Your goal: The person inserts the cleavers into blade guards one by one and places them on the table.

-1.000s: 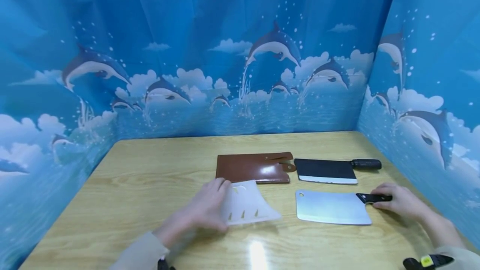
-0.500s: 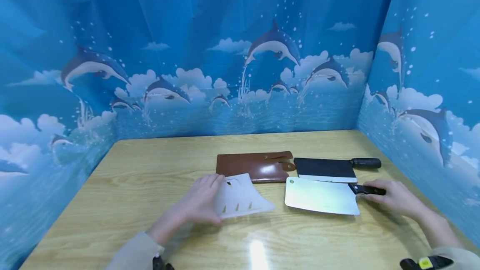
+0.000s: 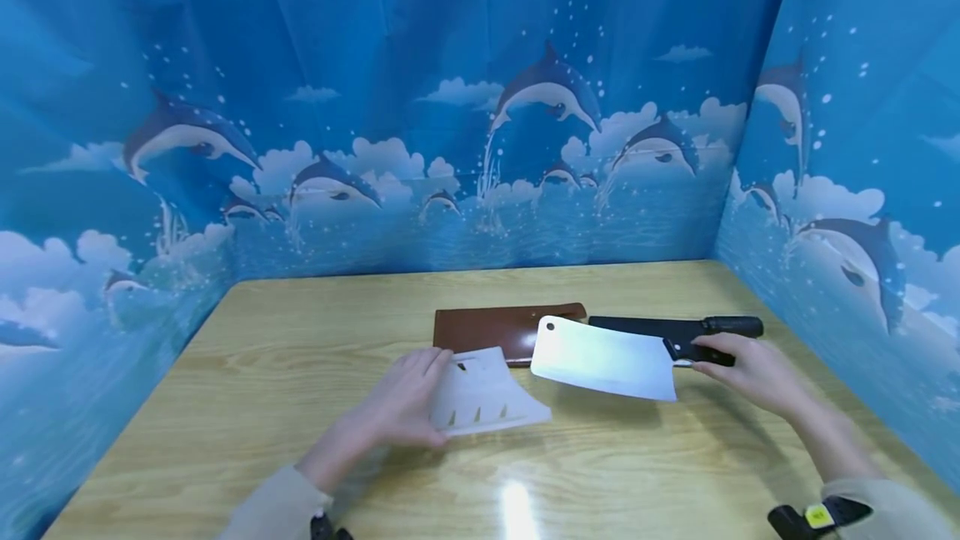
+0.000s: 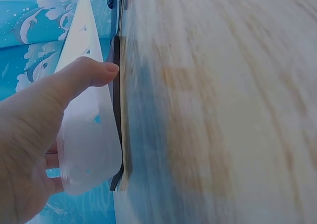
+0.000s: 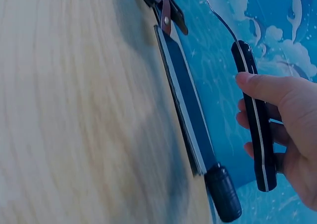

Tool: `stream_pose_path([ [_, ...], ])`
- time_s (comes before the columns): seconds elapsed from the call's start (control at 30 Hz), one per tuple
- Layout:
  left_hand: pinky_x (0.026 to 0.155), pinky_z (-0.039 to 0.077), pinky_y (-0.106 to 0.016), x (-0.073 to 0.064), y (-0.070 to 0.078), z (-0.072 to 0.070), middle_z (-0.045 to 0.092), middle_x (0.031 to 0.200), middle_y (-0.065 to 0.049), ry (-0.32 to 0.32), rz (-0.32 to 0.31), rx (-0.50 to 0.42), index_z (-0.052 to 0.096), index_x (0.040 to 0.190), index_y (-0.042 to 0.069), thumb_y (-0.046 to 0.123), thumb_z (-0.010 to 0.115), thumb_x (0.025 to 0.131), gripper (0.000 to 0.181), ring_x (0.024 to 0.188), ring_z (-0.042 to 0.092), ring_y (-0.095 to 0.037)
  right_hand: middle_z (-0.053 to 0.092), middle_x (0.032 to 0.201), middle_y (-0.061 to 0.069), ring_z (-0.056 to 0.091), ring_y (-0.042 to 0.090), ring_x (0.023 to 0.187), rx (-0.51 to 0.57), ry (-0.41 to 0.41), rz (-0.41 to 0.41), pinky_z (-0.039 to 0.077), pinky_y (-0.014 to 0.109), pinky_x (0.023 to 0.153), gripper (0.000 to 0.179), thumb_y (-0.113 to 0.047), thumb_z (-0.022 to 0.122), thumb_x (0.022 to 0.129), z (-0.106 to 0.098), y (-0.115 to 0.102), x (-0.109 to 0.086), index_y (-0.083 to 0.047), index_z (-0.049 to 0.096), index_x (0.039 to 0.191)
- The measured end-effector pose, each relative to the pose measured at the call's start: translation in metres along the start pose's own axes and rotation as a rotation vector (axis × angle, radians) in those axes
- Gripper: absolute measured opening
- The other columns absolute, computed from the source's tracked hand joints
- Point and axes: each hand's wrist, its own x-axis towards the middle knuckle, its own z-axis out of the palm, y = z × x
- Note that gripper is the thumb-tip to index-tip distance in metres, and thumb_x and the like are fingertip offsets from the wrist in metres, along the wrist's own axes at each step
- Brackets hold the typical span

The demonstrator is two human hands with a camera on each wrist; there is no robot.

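Observation:
In the head view my left hand point(image 3: 405, 398) grips the left end of a white translucent plastic blade cover point(image 3: 483, 394) with slots along its near side. The left wrist view shows the thumb over one face of the cover point(image 4: 91, 144) and fingers behind it. My right hand point(image 3: 757, 369) holds a silver cleaver point(image 3: 603, 361) by its black handle, the blade pointing left toward the cover, a gap between them. In the right wrist view thumb and fingers wrap the handle point(image 5: 257, 130), raised off the table.
Behind the cover lies a brown leather sheath point(image 3: 472, 330) on the wooden table point(image 3: 315, 315). A second cleaver point(image 3: 645, 325), with a dark blade and black handle, lies to its right, partly hidden by the silver one. A blue dolphin-print curtain point(image 3: 420, 107) encloses the far sides.
The right hand has lifted the silver cleaver off the table and carried it left and away from me, so it overlaps the dark cleaver. The left hand with the cover shifted slightly left and away.

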Motion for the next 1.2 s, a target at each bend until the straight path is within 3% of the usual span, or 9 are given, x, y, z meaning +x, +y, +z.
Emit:
stream_pose_path([
  [0.27, 0.098, 0.04, -0.045, 0.001, 0.002, -0.001, 0.05, 0.123, -0.015, 0.011, 0.017, 0.023, 0.04, 0.132, -0.003, 0.049, 0.079, 0.053, 0.103, 0.113, 0.047, -0.028, 0.067, 0.098, 0.019, 0.062, 0.038, 0.089, 0.005, 0.062, -0.042, 0.05, 0.05, 0.073, 0.035, -0.013, 0.075, 0.077, 0.004, -0.015, 0.012, 0.004, 0.067, 0.106],
  [0.6, 0.097, 0.041, -0.043, 0.001, 0.003, 0.0, 0.05, 0.122, -0.014, 0.01, 0.035, 0.065, 0.04, 0.133, -0.005, 0.052, 0.079, 0.053, 0.106, 0.111, 0.048, -0.027, 0.065, 0.104, 0.024, 0.06, 0.042, 0.094, 0.024, 0.038, 0.021, 0.049, 0.053, 0.077, 0.036, -0.013, 0.073, 0.08, 0.009, -0.02, 0.02, 0.005, 0.065, 0.11],
  [0.83, 0.098, 0.041, -0.044, 0.0, 0.005, -0.001, 0.049, 0.121, -0.013, 0.018, 0.041, 0.058, 0.04, 0.134, -0.005, 0.051, 0.08, 0.053, 0.106, 0.111, 0.048, -0.027, 0.066, 0.101, 0.023, 0.061, 0.041, 0.092, 0.009, 0.056, -0.002, 0.049, 0.052, 0.076, 0.034, -0.011, 0.074, 0.078, 0.013, -0.021, 0.022, 0.005, 0.066, 0.108],
  [1.03, 0.099, 0.041, -0.044, 0.0, 0.004, 0.0, 0.05, 0.122, -0.014, 0.032, 0.048, 0.072, 0.04, 0.134, -0.005, 0.052, 0.081, 0.052, 0.108, 0.113, 0.048, -0.028, 0.066, 0.096, 0.019, 0.062, 0.037, 0.086, -0.028, 0.118, -0.065, 0.051, 0.049, 0.07, 0.033, -0.009, 0.076, 0.075, 0.013, -0.022, 0.021, 0.003, 0.067, 0.105],
  [1.2, 0.099, 0.04, -0.044, 0.002, 0.004, -0.002, 0.049, 0.124, -0.015, 0.022, 0.033, 0.086, 0.039, 0.135, -0.005, 0.053, 0.079, 0.054, 0.108, 0.114, 0.048, -0.028, 0.063, 0.087, 0.006, 0.06, 0.022, 0.07, -0.121, 0.232, -0.205, 0.048, 0.036, 0.056, 0.036, -0.011, 0.079, 0.069, 0.012, -0.023, 0.018, -0.004, 0.069, 0.102],
])
